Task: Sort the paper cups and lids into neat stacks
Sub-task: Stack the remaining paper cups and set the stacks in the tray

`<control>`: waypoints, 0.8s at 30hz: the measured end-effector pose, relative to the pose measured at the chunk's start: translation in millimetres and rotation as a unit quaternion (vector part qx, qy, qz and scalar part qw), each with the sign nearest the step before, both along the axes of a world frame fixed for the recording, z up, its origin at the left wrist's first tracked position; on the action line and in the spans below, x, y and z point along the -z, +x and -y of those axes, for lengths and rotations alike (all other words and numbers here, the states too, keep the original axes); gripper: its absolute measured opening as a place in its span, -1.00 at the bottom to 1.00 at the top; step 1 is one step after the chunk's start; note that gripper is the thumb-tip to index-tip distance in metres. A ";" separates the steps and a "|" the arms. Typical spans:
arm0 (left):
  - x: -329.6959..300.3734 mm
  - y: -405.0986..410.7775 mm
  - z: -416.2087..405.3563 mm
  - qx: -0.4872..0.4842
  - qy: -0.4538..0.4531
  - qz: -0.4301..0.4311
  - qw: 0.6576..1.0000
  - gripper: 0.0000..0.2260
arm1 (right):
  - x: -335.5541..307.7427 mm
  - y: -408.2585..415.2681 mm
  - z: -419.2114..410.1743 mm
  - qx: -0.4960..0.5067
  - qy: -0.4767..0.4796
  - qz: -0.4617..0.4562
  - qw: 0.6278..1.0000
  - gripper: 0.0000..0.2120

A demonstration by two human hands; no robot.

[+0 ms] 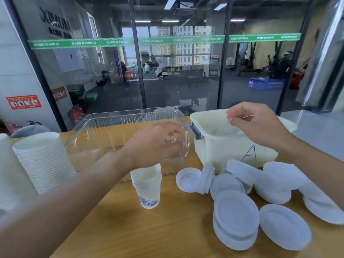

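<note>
A short stack of paper cups (147, 185) with a blue print on the lowest cup stands upright on the wooden table (167, 229). My left hand (158, 142) hovers just above it, fingers loosely curled, holding nothing. My right hand (255, 125) is over the white bin (232, 149) marked "A", fingertips close together with nothing visible between them. A white lid (227, 131) lies inside that bin below the fingers. White lids lie on the table at the right: a flat stack (236, 216), a single lid (284, 227), another lid (188, 180), and toppled rows (273, 183).
A clear plastic bin (115, 131) stands behind the small cup stack, touching the white bin's left side. Two tall stacks of white cups (44, 161) lean at the table's left edge. A glass wall rises behind the table. A grey counter (320, 131) lies to the right.
</note>
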State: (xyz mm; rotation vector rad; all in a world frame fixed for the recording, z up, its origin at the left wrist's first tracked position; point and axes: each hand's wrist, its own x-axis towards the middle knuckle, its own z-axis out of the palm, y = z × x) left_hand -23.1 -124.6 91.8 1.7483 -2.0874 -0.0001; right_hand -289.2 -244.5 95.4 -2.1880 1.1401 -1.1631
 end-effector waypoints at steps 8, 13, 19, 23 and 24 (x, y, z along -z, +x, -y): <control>8.0 -38.9 69.2 0.009 0.025 0.088 0.996 -0.69 | -17.7 1.4 60.5 -0.103 0.262 -0.374 0.884 -0.80; 3.4 -48.1 86.8 0.006 -0.047 0.092 0.995 -0.67 | -21.2 9.6 82.3 -0.100 0.270 -0.424 0.859 -0.80; -38.7 -51.1 113.6 0.021 0.090 0.126 0.988 -0.88 | -15.0 -12.3 115.1 -0.025 0.151 -0.351 0.924 -0.77; -47.0 -74.9 144.6 0.073 0.070 0.108 0.989 -0.95 | -11.6 -30.3 133.1 0.011 0.092 -0.367 0.926 -0.65; -44.0 -83.1 153.8 0.096 0.089 0.102 0.986 -0.93 | -9.6 -33.8 136.8 0.014 0.090 -0.373 0.924 -0.60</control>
